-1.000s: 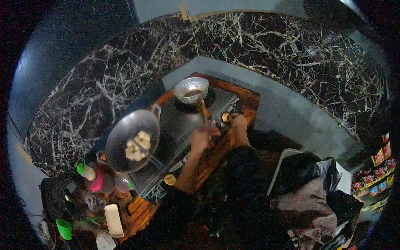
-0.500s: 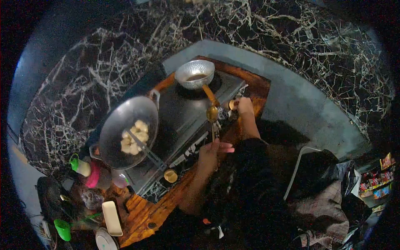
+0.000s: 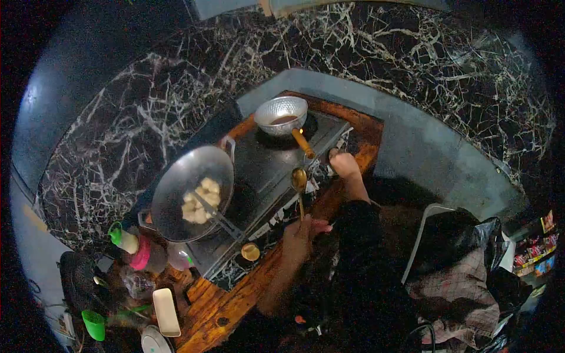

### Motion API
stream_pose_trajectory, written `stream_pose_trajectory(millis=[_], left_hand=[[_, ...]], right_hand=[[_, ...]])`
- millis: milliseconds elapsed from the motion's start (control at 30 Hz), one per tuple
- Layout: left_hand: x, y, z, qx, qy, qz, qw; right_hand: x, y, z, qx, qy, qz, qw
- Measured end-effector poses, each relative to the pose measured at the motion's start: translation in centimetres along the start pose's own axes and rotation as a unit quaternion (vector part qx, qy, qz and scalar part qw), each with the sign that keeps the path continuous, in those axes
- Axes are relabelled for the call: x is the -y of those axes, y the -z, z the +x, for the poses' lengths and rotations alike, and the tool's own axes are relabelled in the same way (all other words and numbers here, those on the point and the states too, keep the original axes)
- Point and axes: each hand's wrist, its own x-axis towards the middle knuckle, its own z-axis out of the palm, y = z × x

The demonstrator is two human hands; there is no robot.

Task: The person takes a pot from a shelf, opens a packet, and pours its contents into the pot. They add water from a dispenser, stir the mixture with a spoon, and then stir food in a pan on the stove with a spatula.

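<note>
My left hand (image 3: 301,230) is closed round the handle of a gold-coloured spoon (image 3: 299,179), its bowl raised over the front edge of the gas stove (image 3: 265,170). My right hand (image 3: 346,163) grips the stove's right knob, which the fingers mostly hide. Behind it a hammered silver saucepan (image 3: 281,112) with a wooden handle (image 3: 303,143) sits on the right burner, some brown liquid inside. A small orange glow shows beside the handle's base. To the left stands a large wok (image 3: 176,170) containing pale lumps of food (image 3: 200,203) and a long metal utensil (image 3: 220,220).
The left stove knob (image 3: 250,252) is at the front, above the wooden counter edge (image 3: 218,306). A green-capped bottle (image 3: 125,240), a pink-banded container (image 3: 140,256), a cream tray (image 3: 166,312) and a green cup (image 3: 93,325) crowd the left. A checked cloth (image 3: 453,288) hangs at right.
An orange glow has appeared by the saucepan handle. My right hand now covers more of the knob. The whole view has shifted slightly; my left hand still holds the spoon.
</note>
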Motion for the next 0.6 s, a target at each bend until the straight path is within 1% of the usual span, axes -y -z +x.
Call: stream_pose_trajectory(millis=[67,100,167,200,267,300,333,400,433,467,533,600], left_hand=[[0.2,0.3,-0.4,0.028,-0.022,-0.019,0.999],[-0.1,0.3,-0.6,0.026,-0.026,-0.018,0.999],[-0.8,0.2,-1.3,0.021,-0.002,0.091,0.996],[-0.8,0.3,-1.5,0.017,-0.002,0.092,0.996],[-0.4,0.6,-1.9,0.026,-0.044,0.139,0.989],[1.8,1.7,-1.2,0.019,-0.042,0.139,0.989],[1.3,1.6,-0.4,0.059,-0.048,0.069,0.995],[0.8,1.8,-0.6,0.096,-0.055,0.005,0.994],[0.9,2.0,-1.7,0.056,-0.057,0.101,0.992],[-0.9,0.9,-3.1,0.016,-0.056,0.195,0.979],[0.1,1.0,-3.1,0.020,-0.048,0.169,0.984],[0.1,1.0,-3.2,0.024,-0.042,0.144,0.988]], right_hand=[[0.0,-0.1,0.2,0.000,0.001,-0.014,1.000],[0.2,0.0,0.0,0.000,0.003,-0.020,1.000],[0.6,0.2,-0.2,-0.006,0.005,-0.033,0.999],[0.5,0.1,-0.1,-0.008,0.006,-0.040,0.999],[0.4,0.0,0.0,-0.018,0.009,-0.057,0.998],[0.5,-0.1,-0.2,-0.022,0.008,-0.063,0.998],[0.8,0.2,-0.2,-0.028,0.011,-0.069,0.997],[1.2,0.4,-0.5,-0.040,0.012,-0.085,0.995],[1.4,0.4,-0.6,-0.046,0.012,-0.094,0.994],[1.5,0.3,-0.6,-0.049,0.011,-0.108,0.993],[1.5,-0.1,-0.2,-0.063,0.004,-0.134,0.989],[1.9,-0.3,0.1,-0.088,-0.024,-0.147,0.985]])
